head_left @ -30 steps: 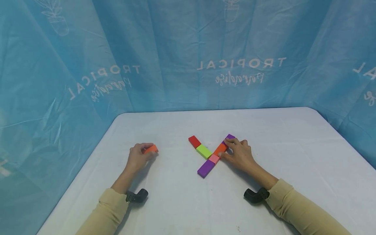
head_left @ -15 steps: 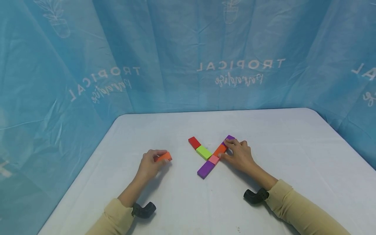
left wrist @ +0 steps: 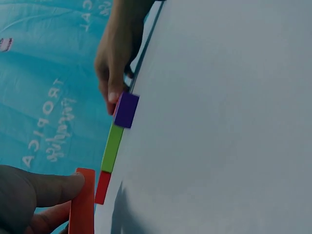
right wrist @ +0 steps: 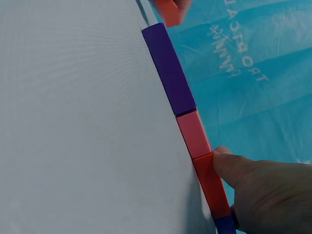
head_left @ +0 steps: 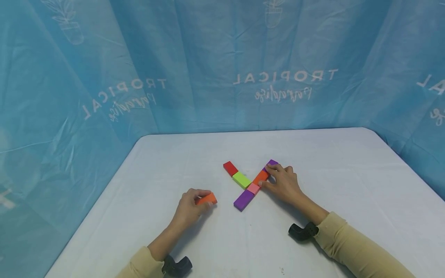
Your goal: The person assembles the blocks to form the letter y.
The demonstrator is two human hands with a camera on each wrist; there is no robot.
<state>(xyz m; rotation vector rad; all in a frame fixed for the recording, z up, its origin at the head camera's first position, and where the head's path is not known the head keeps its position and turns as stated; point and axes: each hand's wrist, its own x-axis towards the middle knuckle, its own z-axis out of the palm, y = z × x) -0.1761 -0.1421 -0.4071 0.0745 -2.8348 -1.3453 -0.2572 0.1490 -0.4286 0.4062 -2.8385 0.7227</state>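
My left hand (head_left: pixel 191 206) pinches an orange block (head_left: pixel 207 199) between thumb and fingers, just left of the block pattern. In the left wrist view the thumb (left wrist: pixel 58 189) presses the side of this block. A diagonal row holds a purple block (head_left: pixel 243 200), a pink block (head_left: pixel 253 188), an orange block (head_left: pixel 260 177) and another purple block (head_left: pixel 272 162). A green block (head_left: pixel 241 180) and a red block (head_left: pixel 230 168) branch off to the upper left. My right hand (head_left: pixel 283 183) grips the row's orange block, its thumb by the pink joint and fingertips by the far purple one.
A white-covered table (head_left: pixel 313 154) lies beneath everything. Blue curtains (head_left: pixel 215 77) with mirrored lettering hang behind it and at the sides. Black wrist mounts (head_left: pixel 303 231) sit at both of the tan sleeves (head_left: pixel 361 247).
My left hand has moved right and toward the near edge with its orange block, closer to the pattern. The right hand and the blocks in the row stay where they were.
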